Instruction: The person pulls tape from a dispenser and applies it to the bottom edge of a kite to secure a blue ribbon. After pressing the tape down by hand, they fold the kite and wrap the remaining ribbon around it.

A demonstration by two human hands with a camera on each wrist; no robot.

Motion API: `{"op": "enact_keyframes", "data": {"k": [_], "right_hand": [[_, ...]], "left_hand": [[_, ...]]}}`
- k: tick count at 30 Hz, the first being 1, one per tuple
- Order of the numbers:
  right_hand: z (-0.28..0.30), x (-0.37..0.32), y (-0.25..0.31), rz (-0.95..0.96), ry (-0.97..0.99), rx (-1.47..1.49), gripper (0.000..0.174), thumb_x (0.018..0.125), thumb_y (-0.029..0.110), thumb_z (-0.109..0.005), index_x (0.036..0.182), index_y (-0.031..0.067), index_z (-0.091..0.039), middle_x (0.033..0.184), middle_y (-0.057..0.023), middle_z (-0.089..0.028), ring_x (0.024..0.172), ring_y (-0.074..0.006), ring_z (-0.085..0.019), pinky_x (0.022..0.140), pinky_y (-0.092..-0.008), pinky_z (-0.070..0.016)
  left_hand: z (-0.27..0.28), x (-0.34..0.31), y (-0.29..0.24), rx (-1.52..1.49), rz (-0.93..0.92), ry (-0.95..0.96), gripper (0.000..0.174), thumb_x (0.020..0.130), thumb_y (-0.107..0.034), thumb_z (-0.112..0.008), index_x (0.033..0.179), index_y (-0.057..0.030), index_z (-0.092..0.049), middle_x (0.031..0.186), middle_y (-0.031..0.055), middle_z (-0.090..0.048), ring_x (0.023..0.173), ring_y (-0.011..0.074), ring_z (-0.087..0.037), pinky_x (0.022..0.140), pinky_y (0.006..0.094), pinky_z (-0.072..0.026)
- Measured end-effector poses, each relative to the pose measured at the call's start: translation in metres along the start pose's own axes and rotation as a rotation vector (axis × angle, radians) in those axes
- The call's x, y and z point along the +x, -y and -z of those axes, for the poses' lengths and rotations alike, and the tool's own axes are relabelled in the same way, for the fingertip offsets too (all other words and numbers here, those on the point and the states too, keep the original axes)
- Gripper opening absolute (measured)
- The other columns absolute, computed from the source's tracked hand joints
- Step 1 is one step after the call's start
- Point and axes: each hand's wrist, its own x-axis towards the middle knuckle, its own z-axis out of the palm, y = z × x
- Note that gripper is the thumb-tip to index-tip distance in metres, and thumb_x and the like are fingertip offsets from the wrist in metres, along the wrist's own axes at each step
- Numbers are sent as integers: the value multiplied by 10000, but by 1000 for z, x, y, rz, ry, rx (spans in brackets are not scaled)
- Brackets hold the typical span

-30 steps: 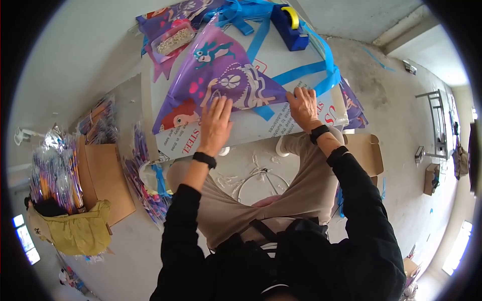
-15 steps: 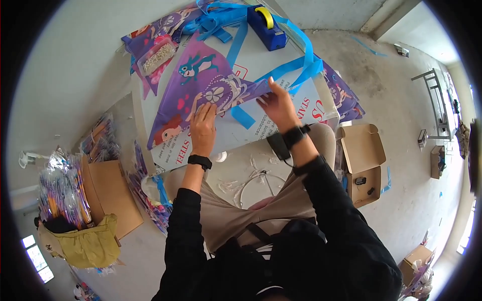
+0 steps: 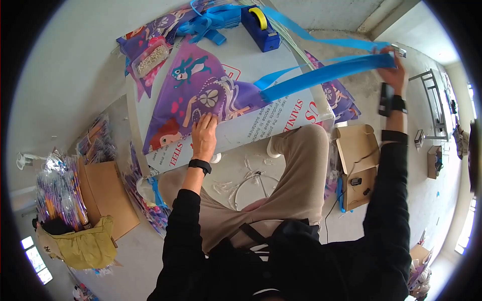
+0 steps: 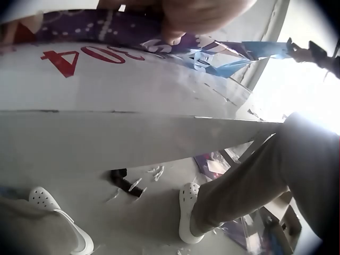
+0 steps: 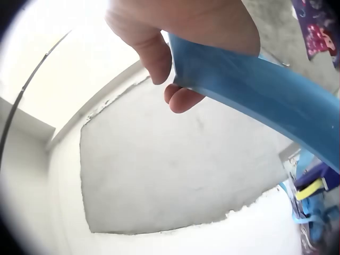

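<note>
**Blue strip held out beside a purple sheet**

Nearest, beige trousers show below a white board. On it lies the printed purple sheet; the left hand rests on its near edge, fingers loosely extended. The right hand is out past the board's right side, pinching the broad blue strip between thumb and fingers; the strip slants back to the sheet's right corner, though whether it joins there I cannot tell. Farther off sit a tray of small white pieces, a heap of blue ribbon and a blue tape dispenser with a yellow roll.
</note>
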Motion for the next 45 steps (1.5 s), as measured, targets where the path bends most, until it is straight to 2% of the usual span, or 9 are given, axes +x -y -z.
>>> {"op": "enact_keyframes", "data": {"k": [6,12,16,20,26,29,31,37,45], "right_hand": [[-85,-26,166,486,-404,-558,408,934,45,-574,1322,-64,-513,1265,-184,-620,1312,-341,-505,1200,-488,-294],[-146,-48,232,630,-174,-2075,666,804,-83,-479,1467,-33,-431,1438,-148,-546,1358,-265,-495,1186,-386,-316],[-242,-27,95,660,241,-2351,593,852,-120,-541,1425,32,-524,1422,-131,-569,1348,-242,-515,1176,-364,-342],[-303,-6,-118,1129,554,-1927,250,877,239,-711,818,-4,-722,798,-192,-699,689,-292,-654,724,-503,-510],[-311,-30,-508,702,478,-1950,173,738,119,-658,875,30,-603,806,-155,-589,760,-323,-608,637,-445,-495],[-277,-62,-578,189,824,-2045,277,708,58,-683,976,33,-614,926,-178,-640,845,-332,-650,708,-435,-535],[-262,-85,-587,216,892,-2036,274,710,47,-686,976,33,-620,981,-177,-639,904,-337,-649,746,-440,-535],[-227,-122,-513,463,986,-1682,336,706,1,-727,1032,49,-664,1032,-141,-629,964,-329,-633,809,-432,-528],[10,-96,-334,-149,-513,-2027,363,751,74,-739,1113,63,-712,856,-137,-717,804,-282,-706,760,-365,-557]], "left_hand": [[-5,4,-26,47,-26,13,303,893,-33,-569,1188,-44,-635,1289,107,-615,1250,314,-554,952,513,-455],[-15,3,-42,121,-29,49,343,880,-106,-627,1221,-68,-630,1350,119,-559,1305,332,-490,990,572,-429],[22,11,-65,44,26,66,441,839,-156,-720,1251,-50,-605,1339,161,-560,1292,338,-502,998,561,-432],[66,33,-81,-641,170,-21,647,749,-212,-841,1297,-21,-554,1335,186,-565,1283,327,-520,1030,510,-427],[112,50,-39,-1659,222,-101,680,844,-218,-750,1439,-51,-467,1363,126,-571,1196,219,-579,1015,416,-467],[84,19,13,-2036,276,-130,541,1014,-286,-526,1492,-85,-371,1452,112,-477,1356,206,-428,1130,439,-362],[80,6,20,-2046,301,-232,552,1053,-402,-417,1518,-125,-310,1596,111,-306,1508,245,-217,1212,513,-238],[74,-18,39,-2214,637,-554,427,1038,-308,-487,1384,-60,-464,1520,128,-414,1445,297,-341,1190,562,-273],[71,-36,90,-2384,793,-603,415,985,-238,-609,1331,-24,-525,1442,128,-504,1384,324,-406,1182,576,-267]]}}
